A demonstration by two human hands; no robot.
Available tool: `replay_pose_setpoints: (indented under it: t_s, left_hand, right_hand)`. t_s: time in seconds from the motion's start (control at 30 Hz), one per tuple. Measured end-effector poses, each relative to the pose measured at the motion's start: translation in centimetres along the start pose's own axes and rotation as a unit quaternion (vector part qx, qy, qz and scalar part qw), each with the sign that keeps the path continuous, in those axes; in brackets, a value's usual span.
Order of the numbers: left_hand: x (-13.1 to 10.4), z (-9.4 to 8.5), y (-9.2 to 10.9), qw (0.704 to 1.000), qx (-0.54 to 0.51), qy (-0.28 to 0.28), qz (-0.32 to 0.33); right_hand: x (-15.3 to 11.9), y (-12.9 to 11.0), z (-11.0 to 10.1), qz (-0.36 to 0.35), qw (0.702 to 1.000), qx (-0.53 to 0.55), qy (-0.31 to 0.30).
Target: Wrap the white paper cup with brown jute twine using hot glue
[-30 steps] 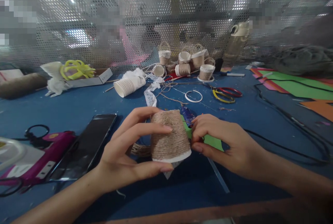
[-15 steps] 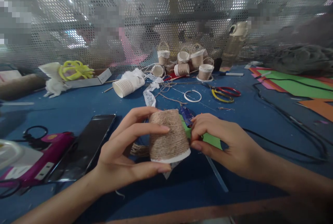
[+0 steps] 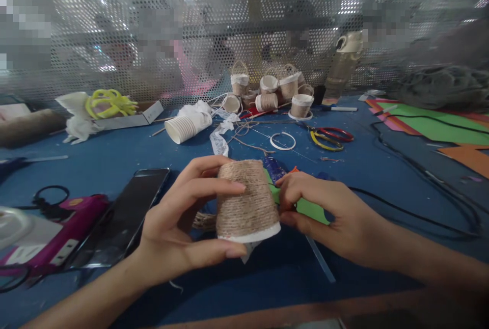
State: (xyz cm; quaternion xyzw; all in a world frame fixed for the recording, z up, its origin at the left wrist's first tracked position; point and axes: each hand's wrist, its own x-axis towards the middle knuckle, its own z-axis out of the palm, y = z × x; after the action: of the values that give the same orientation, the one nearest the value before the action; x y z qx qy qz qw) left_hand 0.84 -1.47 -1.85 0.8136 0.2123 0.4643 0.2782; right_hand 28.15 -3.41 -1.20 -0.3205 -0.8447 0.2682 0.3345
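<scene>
A paper cup wrapped in brown twine (image 3: 248, 201) is held upside down, its white rim at the bottom. My left hand (image 3: 183, 217) grips it from the left, fingers across the twine and thumb under the rim. At the cup's right side, my right hand (image 3: 324, 212) is closed with thumb and forefinger together; what they pinch is hidden. Behind the hands lie a blue glue gun (image 3: 274, 168) and a green paper piece (image 3: 311, 210). A coil of twine (image 3: 204, 221) shows behind my left fingers. A clear glue stick (image 3: 320, 259) lies below my right hand.
Twine-wrapped cups (image 3: 289, 86), stacked paper cups (image 3: 181, 128), lace (image 3: 219, 140), scissors (image 3: 328, 138) and a white ring (image 3: 282, 141) lie farther back. A phone (image 3: 122, 217) and magenta power strip (image 3: 82, 222) are left; coloured paper (image 3: 431, 122) and a black cable (image 3: 424, 163) are right.
The cup has turned and shifted very slightly left in my left hand. My right hand has moved a little lower, still beside the cup. A blue object has come in at the far left edge.
</scene>
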Motion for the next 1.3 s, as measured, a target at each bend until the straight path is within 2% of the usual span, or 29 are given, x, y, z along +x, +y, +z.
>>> replay_pose_setpoints:
  t_s: [0.13, 0.2, 0.3, 0.5, 0.77, 0.9, 1.1, 1.3]
  left_hand:
    - [0.1, 0.3, -0.4, 0.998, -0.048, -0.007, -0.033]
    - [0.1, 0.5, -0.8, 0.992, -0.109, -0.001, -0.06]
    - [0.2, 0.7, -1.2, 0.977, -0.184, -0.023, -0.105]
    - [0.5, 1.0, -1.5, 0.971, -0.201, -0.017, -0.128]
    - [0.7, 0.7, -1.5, 0.966, -0.218, -0.03, -0.134]
    - [0.9, 0.6, -1.3, 0.964, -0.224, -0.025, -0.14]
    - [1.0, 0.4, -1.0, 0.981, -0.17, 0.003, -0.089]
    - [1.0, 0.4, -0.8, 0.977, -0.203, -0.021, -0.064]
  right_hand:
    - [0.2, 0.2, 0.0, 0.002, 1.0, 0.006, -0.017]
    - [0.2, 0.4, 0.0, -0.001, 1.0, 0.016, -0.017]
    - [0.1, 0.4, 0.0, -0.001, 1.0, 0.02, -0.023]
    - [-0.1, 0.5, 0.0, -0.017, 0.999, 0.01, -0.026]
    - [-0.1, 0.4, 0.1, -0.011, 1.0, 0.006, -0.021]
    - [-0.2, 0.3, 0.2, 0.024, 1.0, -0.006, 0.016]
    - [-0.5, 0.2, 0.3, 0.001, 0.999, -0.031, 0.027]
    - [-0.5, 0.6, 0.9, 0.005, 0.999, -0.044, 0.018]
